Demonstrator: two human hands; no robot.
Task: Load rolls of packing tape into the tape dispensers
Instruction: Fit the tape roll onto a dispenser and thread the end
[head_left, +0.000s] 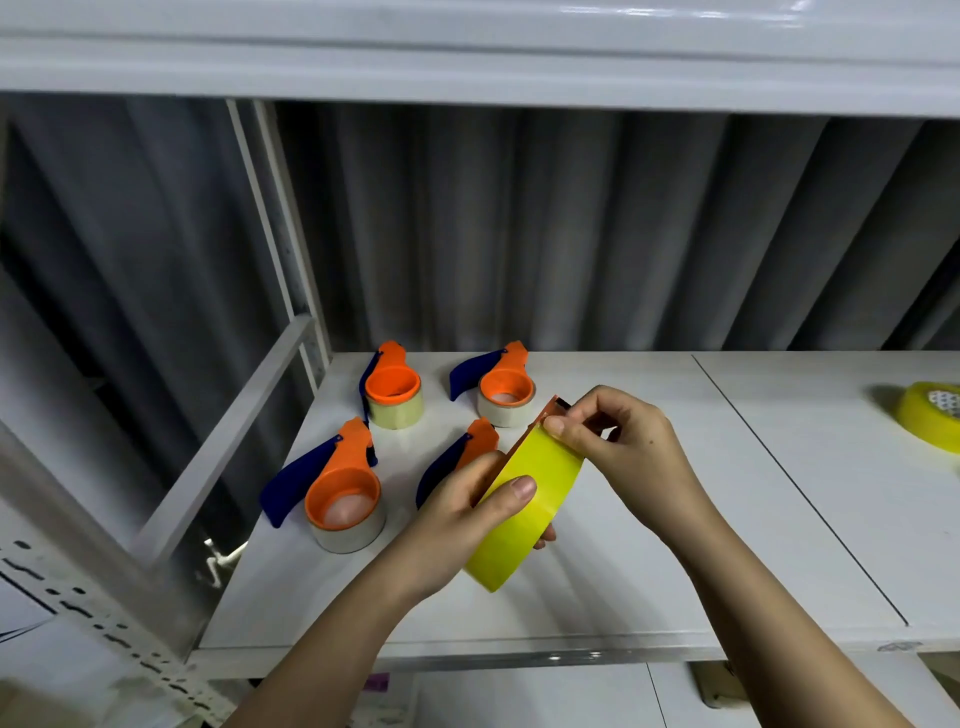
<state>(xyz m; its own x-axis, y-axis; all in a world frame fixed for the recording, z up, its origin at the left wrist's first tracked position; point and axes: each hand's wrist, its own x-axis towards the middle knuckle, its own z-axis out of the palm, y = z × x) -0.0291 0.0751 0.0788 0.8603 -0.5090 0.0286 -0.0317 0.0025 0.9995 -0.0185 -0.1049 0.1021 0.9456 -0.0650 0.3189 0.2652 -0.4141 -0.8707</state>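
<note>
My left hand (462, 512) grips a yellow tape roll (524, 506) that sits in an orange dispenser (548, 410), held tilted above the white shelf (649, 545). My right hand (631, 447) pinches the tape's end at the dispenser's top edge. Three orange-and-blue dispensers stand on the shelf with pale tape rolls in them: one at front left (340, 491), one at back left (392, 387), one at back middle (501, 384). A further orange-and-blue dispenser (467, 452) lies partly hidden behind my left hand.
Another yellow tape roll (930, 415) lies at the shelf's far right edge. A white metal frame post (280, 234) rises at the left. A grey corrugated wall stands behind, and a shelf board runs overhead.
</note>
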